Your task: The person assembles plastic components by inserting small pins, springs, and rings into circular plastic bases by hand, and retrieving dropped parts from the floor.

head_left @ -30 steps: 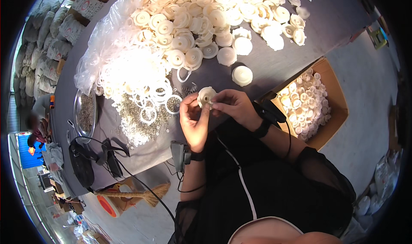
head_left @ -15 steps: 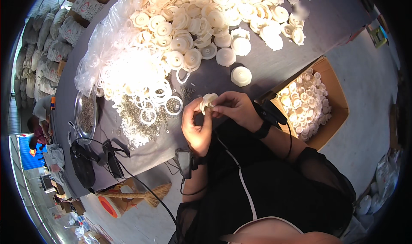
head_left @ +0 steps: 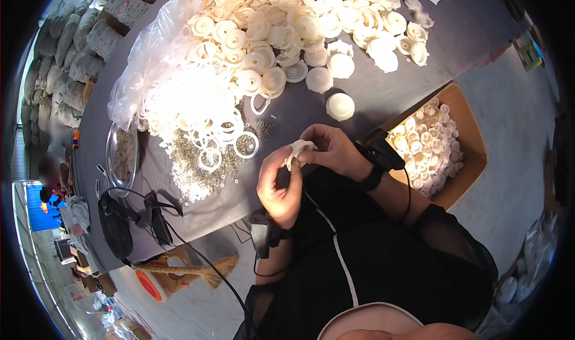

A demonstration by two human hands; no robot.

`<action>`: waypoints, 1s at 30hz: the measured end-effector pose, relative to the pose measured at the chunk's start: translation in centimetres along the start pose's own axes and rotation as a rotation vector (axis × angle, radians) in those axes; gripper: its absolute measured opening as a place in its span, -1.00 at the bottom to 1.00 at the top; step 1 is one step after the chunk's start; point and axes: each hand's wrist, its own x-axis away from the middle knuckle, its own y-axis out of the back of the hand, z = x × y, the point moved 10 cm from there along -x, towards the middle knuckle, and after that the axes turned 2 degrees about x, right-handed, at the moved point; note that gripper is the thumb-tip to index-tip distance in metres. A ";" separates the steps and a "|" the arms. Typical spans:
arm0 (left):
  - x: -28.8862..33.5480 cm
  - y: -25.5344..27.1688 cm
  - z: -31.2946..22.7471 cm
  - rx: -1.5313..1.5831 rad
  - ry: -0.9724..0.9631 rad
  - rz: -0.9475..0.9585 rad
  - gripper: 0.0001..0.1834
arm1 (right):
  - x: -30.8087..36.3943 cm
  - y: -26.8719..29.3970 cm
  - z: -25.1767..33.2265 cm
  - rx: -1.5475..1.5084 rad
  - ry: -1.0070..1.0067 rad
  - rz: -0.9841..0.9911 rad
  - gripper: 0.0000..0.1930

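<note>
Between both hands, just in front of my body at the table's near edge, is a small cream plastic cap-like part (head_left: 298, 152). My left hand (head_left: 280, 184) pinches it from the left with thumb and fingers. From the right, my right hand (head_left: 335, 151) grips the same part; the fingers hide some of it. Beyond the hands a single round cream cap (head_left: 340, 106) lies on the table. A large heap of similar cream caps (head_left: 263, 58) spreads behind it. White rings (head_left: 246, 145) and small metal springs (head_left: 185, 160) lie left of my hands.
An open cardboard box (head_left: 473, 166) full of small white parts stands at my right. A metal tray (head_left: 135, 160) of small pieces sits at the table's left, with a black pouch and cables (head_left: 115, 227) nearby. A broom (head_left: 218, 272) lies below the edge. Another person is far left.
The cream part has turned between my fingers, and my right fingers have shifted their hold on it. The view has moved slightly.
</note>
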 end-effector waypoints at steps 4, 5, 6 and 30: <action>0.0 0.1 0.3 0.007 0.006 0.042 -0.68 | -0.2 -0.2 -1.2 0.074 -0.038 0.042 -0.68; 0.0 0.2 0.0 0.002 0.008 0.033 -0.68 | -0.1 -0.3 -1.3 0.073 -0.041 0.053 -0.68; 0.0 0.2 0.2 0.092 0.084 0.014 -0.68 | -0.1 -0.1 -1.4 0.057 -0.038 0.025 -0.66; -6.6 0.2 1.8 -0.696 -0.310 0.043 -0.86 | 0.0 2.4 0.5 0.042 0.021 -0.169 -0.80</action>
